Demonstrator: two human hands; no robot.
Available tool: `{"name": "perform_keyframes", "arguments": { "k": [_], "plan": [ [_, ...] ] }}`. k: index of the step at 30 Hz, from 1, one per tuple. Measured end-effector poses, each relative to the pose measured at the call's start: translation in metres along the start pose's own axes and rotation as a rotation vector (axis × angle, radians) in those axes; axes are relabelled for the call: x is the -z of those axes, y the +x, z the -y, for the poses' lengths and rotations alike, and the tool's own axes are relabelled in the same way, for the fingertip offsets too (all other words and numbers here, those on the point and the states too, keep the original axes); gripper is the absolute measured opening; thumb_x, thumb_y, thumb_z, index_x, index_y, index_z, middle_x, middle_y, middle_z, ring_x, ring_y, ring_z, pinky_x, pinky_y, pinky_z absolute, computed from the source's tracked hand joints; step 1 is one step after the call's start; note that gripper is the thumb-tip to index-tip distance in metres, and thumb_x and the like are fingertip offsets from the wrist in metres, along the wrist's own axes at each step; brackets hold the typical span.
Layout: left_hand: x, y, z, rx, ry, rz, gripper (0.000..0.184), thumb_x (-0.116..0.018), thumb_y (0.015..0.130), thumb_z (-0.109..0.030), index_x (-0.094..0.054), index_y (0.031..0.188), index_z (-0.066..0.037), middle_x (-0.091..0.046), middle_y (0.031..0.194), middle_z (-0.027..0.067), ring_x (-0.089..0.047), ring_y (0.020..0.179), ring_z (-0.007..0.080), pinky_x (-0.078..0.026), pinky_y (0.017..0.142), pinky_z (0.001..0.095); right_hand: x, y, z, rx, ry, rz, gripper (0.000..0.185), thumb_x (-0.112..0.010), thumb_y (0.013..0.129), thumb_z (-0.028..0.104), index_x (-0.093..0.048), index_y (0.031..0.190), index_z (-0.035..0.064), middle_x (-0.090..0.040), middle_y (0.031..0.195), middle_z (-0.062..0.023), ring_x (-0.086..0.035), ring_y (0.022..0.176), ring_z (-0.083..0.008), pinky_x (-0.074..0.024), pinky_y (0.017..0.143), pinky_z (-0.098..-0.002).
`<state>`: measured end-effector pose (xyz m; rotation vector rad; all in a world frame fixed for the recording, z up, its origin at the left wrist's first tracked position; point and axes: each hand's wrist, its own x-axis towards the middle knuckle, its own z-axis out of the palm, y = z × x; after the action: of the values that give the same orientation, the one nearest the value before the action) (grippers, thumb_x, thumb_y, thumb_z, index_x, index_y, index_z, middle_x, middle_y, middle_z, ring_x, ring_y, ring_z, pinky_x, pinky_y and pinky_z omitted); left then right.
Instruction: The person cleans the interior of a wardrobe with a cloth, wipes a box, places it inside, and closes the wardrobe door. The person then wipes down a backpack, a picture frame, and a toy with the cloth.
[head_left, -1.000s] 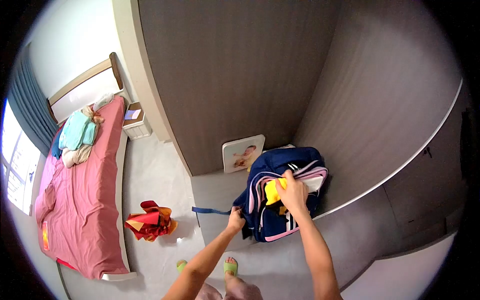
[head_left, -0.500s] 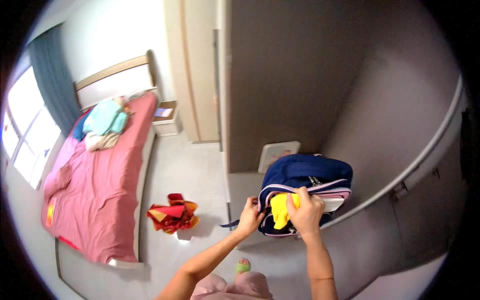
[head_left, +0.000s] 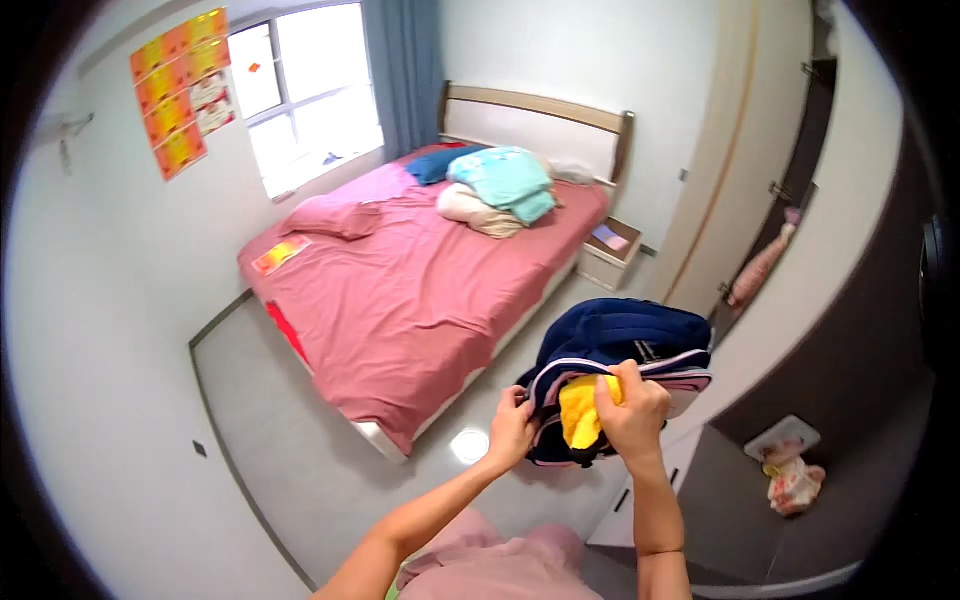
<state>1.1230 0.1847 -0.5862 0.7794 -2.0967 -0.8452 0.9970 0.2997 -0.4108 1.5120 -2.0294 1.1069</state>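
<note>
To the right of the bed (head_left: 400, 300), just off its long edge as the wearer sees it, is the navy backpack (head_left: 625, 325) with pale-pink trim. The right hand (head_left: 632, 408) has a closed grip on the edge of its front opening (whether it also pinches the yellow cloth (head_left: 582, 410) beside the thumb, I cannot tell). The left hand (head_left: 512, 428), on the side nearer the bed, has its fingers curled around the bag's side edge, its grip nearly closed. Heaped on the bed, towards its headboard (head_left: 540, 124), is aqua bedding (head_left: 507, 182); right of the bed's head is a small nightstand (head_left: 605, 266). Well apart from the bed, farther right, a white-edged picture (head_left: 780, 437) leans beside a small floral item (head_left: 795, 487).
</note>
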Motion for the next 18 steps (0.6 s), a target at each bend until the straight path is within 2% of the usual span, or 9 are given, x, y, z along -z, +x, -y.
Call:
{"name": "perform_keyframes", "arguments": {
  "k": [1,5,9,12,17,18],
  "plan": [
    [0.026,0.006,0.017,-0.001,0.030,-0.068,0.029,-0.067,0.079,-0.008,-0.064,0.108,-0.004,-0.049,0.122,0.0189,-0.053,0.109,0.0379,-0.046,0.092,0.0427,-0.028,0.013,0.017,0.049,0.069,-0.026,0.015,-0.067,0.081,0.020,-0.058,0.079,0.0084,-0.058,0.058,-0.0132,-0.060,0.052,-0.0330,-0.0456,0.052,-0.0435],
    [0.100,0.018,0.086,0.129,0.135,-0.251,0.035,-0.066,0.076,-0.004,-0.063,0.111,-0.006,-0.049,0.120,0.0198,-0.053,0.108,0.0397,-0.046,0.091,0.0439,-0.123,0.054,0.065,0.135,0.225,0.094,0.016,-0.067,0.081,0.023,-0.058,0.080,0.0094,-0.059,0.058,-0.0121,-0.062,0.054,-0.0321,-0.0484,0.052,-0.0425],
    [0.144,0.033,0.159,0.137,0.207,-0.410,0.029,-0.065,0.076,-0.001,-0.062,0.105,0.001,-0.050,0.119,0.0200,-0.055,0.103,0.0404,-0.047,0.088,0.0429,-0.213,0.091,0.098,0.265,0.350,0.170,0.018,-0.065,0.083,0.026,-0.055,0.082,0.0103,-0.058,0.057,-0.0119,-0.061,0.052,-0.0320,-0.0471,0.050,-0.0419],
    [0.172,0.043,0.192,0.283,0.215,-0.457,0.025,-0.063,0.081,-0.002,-0.063,0.105,-0.001,-0.050,0.118,0.0191,-0.056,0.104,0.0396,-0.048,0.087,0.0426,-0.274,0.106,0.120,0.274,0.403,0.223,0.019,-0.064,0.084,0.027,-0.054,0.081,0.0105,-0.058,0.056,-0.0114,-0.061,0.052,-0.0317,-0.0464,0.049,-0.0418],
    [0.208,0.086,0.306,0.374,0.289,-0.461,0.026,-0.062,0.084,-0.011,-0.066,0.109,-0.003,-0.051,0.118,0.0191,-0.054,0.105,0.0375,-0.044,0.091,0.0410,-0.405,0.148,0.135,0.278,0.468,0.265,0.021,-0.061,0.085,0.032,-0.055,0.082,0.0119,-0.056,0.052,-0.0139,-0.059,0.049,-0.0356,-0.0448,0.047,-0.0483],
    [0.217,0.096,0.320,0.448,0.315,-0.446,0.026,-0.063,0.083,-0.012,-0.067,0.108,-0.003,-0.051,0.117,0.0193,-0.054,0.104,0.0374,-0.044,0.092,0.0406,-0.429,0.157,0.138,0.267,0.450,0.293,0.022,-0.060,0.085,0.033,-0.055,0.082,0.0115,-0.057,0.053,-0.0149,-0.060,0.051,-0.0368,-0.0458,0.048,-0.0490]
  ]
}}
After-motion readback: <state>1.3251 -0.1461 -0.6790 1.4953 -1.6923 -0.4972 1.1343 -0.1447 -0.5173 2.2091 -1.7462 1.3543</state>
